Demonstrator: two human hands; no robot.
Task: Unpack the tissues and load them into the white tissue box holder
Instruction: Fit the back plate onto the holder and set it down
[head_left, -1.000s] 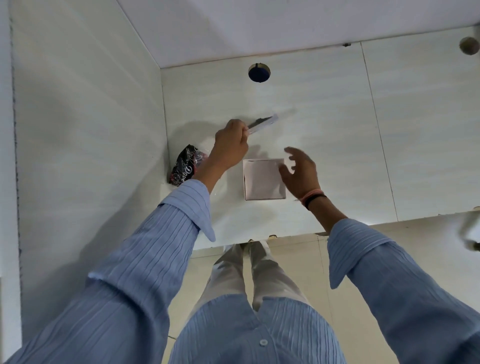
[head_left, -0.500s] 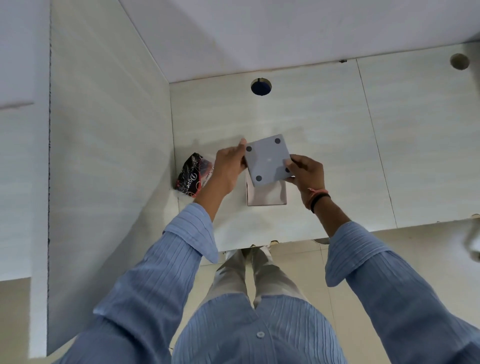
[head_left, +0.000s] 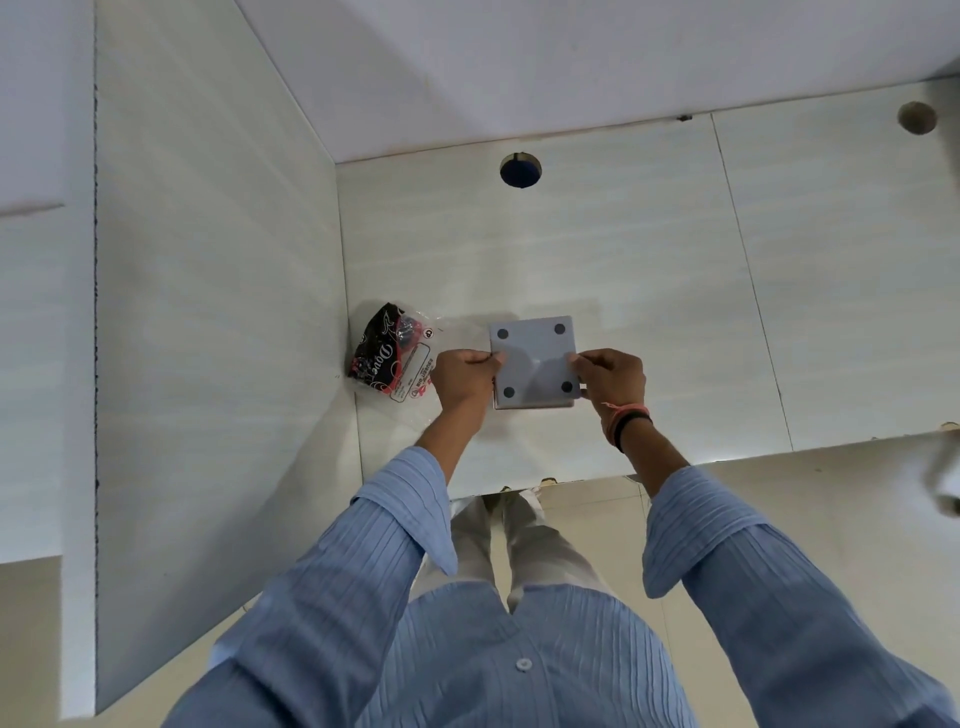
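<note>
A white square base panel (head_left: 533, 358) with four dark round pads lies flat over the white tissue box holder (head_left: 535, 404), of which only a thin front edge shows beneath it. My left hand (head_left: 462, 379) grips the panel's left edge and my right hand (head_left: 613, 376) grips its right edge. The holder stands on the pale counter (head_left: 675, 312). The tissues inside are hidden by the panel. A crumpled black and clear tissue wrapper (head_left: 392, 356) lies against the left wall, just left of my left hand.
A pale side wall (head_left: 218, 312) closes off the left. A round hole (head_left: 520, 170) with blue inside sits at the counter's back, another hole (head_left: 917, 118) at the far right. The counter's front edge (head_left: 779, 454) runs just before my sleeves.
The base panel was held up on edge in my left hand, then taken in both hands. It has come down and now sits level over the holder, covering the opening.
</note>
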